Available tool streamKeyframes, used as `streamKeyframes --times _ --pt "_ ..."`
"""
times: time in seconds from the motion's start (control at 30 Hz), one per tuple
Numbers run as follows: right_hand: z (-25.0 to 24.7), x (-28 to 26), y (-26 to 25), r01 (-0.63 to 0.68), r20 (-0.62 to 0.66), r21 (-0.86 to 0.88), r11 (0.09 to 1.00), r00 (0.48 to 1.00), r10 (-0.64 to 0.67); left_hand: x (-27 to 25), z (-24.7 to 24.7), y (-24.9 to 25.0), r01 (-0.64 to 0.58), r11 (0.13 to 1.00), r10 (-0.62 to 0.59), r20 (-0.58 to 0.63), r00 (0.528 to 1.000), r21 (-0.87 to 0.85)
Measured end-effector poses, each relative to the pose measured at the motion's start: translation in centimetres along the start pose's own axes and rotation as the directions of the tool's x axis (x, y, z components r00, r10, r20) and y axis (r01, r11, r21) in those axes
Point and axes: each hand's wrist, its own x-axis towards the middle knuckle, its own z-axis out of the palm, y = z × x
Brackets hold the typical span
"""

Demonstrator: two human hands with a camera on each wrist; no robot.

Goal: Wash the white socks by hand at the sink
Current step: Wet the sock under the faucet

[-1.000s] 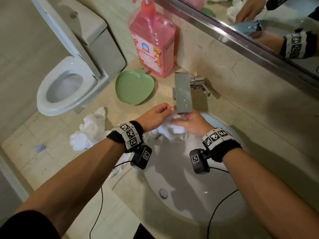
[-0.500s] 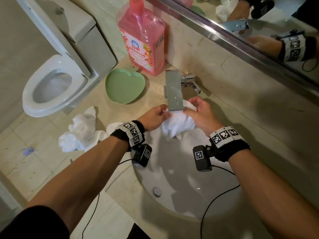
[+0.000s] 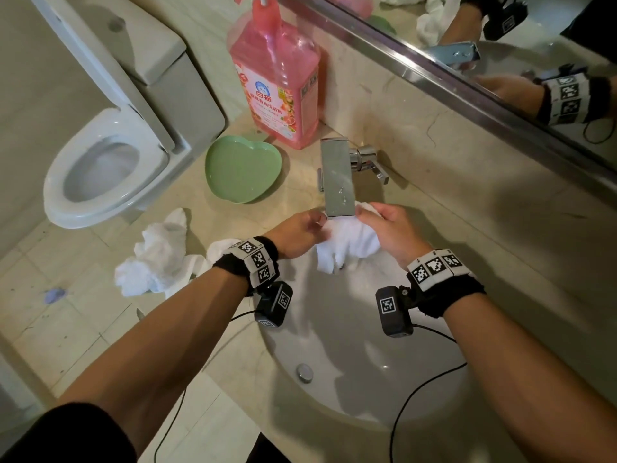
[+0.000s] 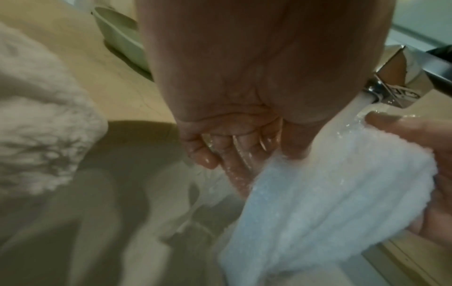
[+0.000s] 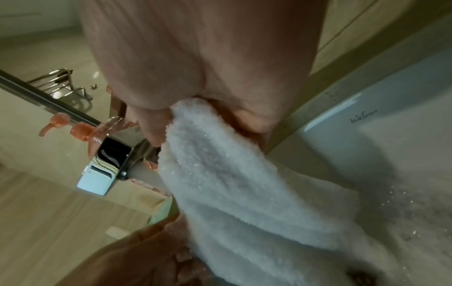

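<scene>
Beige counter (image 3: 467,228), toilet (image 3: 100,182) beside.

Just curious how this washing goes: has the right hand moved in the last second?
Yes. Against the faucet, the right hand has shifted right: it was just below the spout end, now beside it, gripping the white sock.

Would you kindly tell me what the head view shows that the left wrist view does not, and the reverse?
Only the head view shows the toilet, the pink detergent bottle, the sink drain and the mirror. Only the left wrist view shows water running from the faucet onto the white sock and the left hand with wet, curled fingers. Both show the right hand gripping the sock, the green dish and the other white socks on the counter.
</scene>
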Motion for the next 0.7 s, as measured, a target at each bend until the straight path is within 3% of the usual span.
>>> streamKeyframes --times 0.1,0.27,0.37,0.5,0.57,0.63,0.7 --pt "0.2 0.3 -0.2 -0.006 0.004 0.028 1.000 1.000 0.006 -0.1 -0.2 -0.7 0.050 0.997 -0.045 -0.079 0.996 0.055" --pt "0.5 0.2 -0.3 -0.054 0.087 -0.079 0.995 0.994 0.061 -1.5 -1.1 -1.1 0.054 0.940 -0.134 -0.219 0.967 -0.337" --pt "1.3 0.0 -0.4 -0.007 0.133 -0.172 0.985 0.991 0.030 -2.6 -1.3 -1.3 0.079 0.920 -0.155 -0.172 0.973 -0.384" --pt "3.1 -0.4 -1.6 0.110 0.231 -0.202 0.973 0.971 -0.061 -2.9 -1.7 -0.7 0.035 0.941 -0.089 -0.146 0.985 -0.335" --pt "3.8 -0.4 -2.3 0.119 0.268 -0.259 0.959 0.962 -0.047 -2.7 -1.9 0.1 0.009 0.949 -0.060 -0.153 0.986 -0.315" --pt "3.8 -0.2 -2.5 0.116 0.240 -0.279 0.953 0.970 -0.048 -2.5 -2.1 0.6 -0.003 0.952 -0.046 -0.154 0.987 -0.305" --pt "3.1 0.3 -2.3 0.031 0.139 -0.238 0.971 0.990 0.002 -2.3 -2.3 0.5 0.019 0.953 -0.055 -0.112 0.992 -0.302"
